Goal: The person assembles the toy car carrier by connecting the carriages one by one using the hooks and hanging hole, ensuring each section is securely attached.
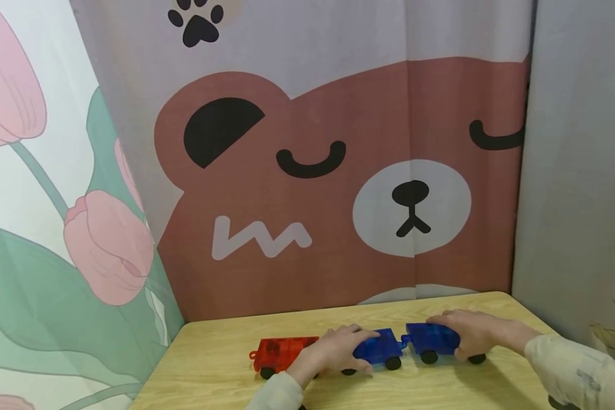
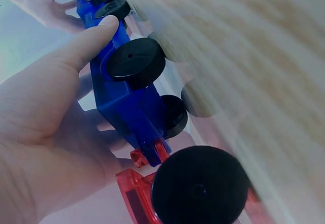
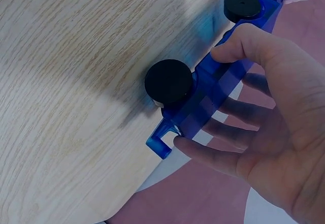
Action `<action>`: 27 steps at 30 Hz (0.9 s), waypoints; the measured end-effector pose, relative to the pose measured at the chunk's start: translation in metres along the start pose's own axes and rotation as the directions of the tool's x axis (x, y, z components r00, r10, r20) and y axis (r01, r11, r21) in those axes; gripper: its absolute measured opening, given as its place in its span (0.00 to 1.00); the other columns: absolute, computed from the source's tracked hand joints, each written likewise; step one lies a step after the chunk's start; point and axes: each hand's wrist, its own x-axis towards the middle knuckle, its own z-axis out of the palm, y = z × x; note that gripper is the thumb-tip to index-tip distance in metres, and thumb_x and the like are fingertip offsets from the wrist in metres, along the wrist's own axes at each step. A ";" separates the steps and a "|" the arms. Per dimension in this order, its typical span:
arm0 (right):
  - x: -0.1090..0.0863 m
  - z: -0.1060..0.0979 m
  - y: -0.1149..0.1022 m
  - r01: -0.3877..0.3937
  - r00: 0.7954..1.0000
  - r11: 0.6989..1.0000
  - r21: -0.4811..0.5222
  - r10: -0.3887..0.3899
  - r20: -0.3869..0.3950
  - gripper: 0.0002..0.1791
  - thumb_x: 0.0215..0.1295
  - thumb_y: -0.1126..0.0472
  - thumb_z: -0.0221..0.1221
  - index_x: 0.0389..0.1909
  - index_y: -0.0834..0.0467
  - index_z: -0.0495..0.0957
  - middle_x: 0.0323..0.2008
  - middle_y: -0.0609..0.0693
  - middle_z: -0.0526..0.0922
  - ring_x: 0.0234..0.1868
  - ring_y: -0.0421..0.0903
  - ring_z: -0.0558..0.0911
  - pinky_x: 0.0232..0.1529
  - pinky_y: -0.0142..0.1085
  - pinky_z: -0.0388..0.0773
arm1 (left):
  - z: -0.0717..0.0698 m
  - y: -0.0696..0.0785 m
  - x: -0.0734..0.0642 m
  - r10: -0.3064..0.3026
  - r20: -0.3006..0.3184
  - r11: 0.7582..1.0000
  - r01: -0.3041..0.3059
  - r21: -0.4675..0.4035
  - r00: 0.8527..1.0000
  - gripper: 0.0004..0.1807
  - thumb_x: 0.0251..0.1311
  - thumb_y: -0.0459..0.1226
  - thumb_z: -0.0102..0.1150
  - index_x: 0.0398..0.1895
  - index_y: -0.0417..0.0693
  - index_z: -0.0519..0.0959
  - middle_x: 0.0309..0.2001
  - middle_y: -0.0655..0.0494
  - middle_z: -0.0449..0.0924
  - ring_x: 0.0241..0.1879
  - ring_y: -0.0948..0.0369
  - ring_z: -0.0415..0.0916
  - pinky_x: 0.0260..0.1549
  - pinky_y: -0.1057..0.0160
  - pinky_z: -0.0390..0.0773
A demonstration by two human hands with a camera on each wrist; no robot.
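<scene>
Three see-through toy train cars with black wheels stand in a row on the wooden table. My left hand (image 1: 338, 348) grips the middle blue car (image 1: 383, 346), its thumb along the near side in the left wrist view. The rightmost blue car (image 1: 430, 337) is held by my right hand (image 1: 471, 331), with thumb on one side and fingers on the other. Between the two blue cars, the couplings (image 1: 404, 340) meet. A red car (image 1: 282, 352) sits at the left, partly behind my left hand; its red coupling (image 2: 139, 158) meets the blue car's end. A free blue hook (image 3: 160, 141) sticks out beyond my right hand.
The light wood table (image 1: 215, 353) has a rounded far corner at the right. Behind it hangs a curtain with a bear print (image 1: 338, 239), and a tulip-print curtain (image 1: 107, 250) hangs at the left. Part of a dark wheel (image 1: 562, 403) shows below the right sleeve.
</scene>
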 end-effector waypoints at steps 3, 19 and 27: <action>0.000 0.000 0.000 -0.011 1.000 1.000 0.001 0.011 0.016 0.43 0.47 0.64 0.73 0.69 0.58 0.72 0.56 0.53 0.76 0.55 0.56 0.78 0.53 0.61 0.75 | 0.000 0.001 0.001 0.000 -0.003 1.000 0.000 0.007 1.000 0.39 0.63 0.59 0.65 0.76 0.82 0.60 0.70 0.69 0.64 0.66 0.61 0.66 0.61 0.36 0.67; 0.005 0.008 0.001 0.011 1.000 0.999 0.031 -0.011 -0.015 0.43 0.48 0.67 0.71 0.70 0.58 0.71 0.61 0.56 0.73 0.60 0.62 0.73 0.52 0.62 0.74 | -0.002 0.000 -0.006 -0.015 -0.008 1.000 0.015 0.015 1.000 0.39 0.64 0.60 0.63 0.77 0.80 0.60 0.70 0.68 0.63 0.66 0.61 0.66 0.62 0.40 0.67; -0.004 0.006 0.001 0.040 0.991 0.965 0.259 -0.005 -0.134 0.39 0.68 0.47 0.66 0.73 0.64 0.66 0.68 0.71 0.66 0.65 0.73 0.67 0.56 0.71 0.66 | 0.001 0.003 -0.001 -0.059 -0.072 0.996 0.055 -0.065 0.996 0.38 0.68 0.70 0.40 0.80 0.75 0.56 0.77 0.61 0.56 0.78 0.51 0.46 0.70 0.35 0.45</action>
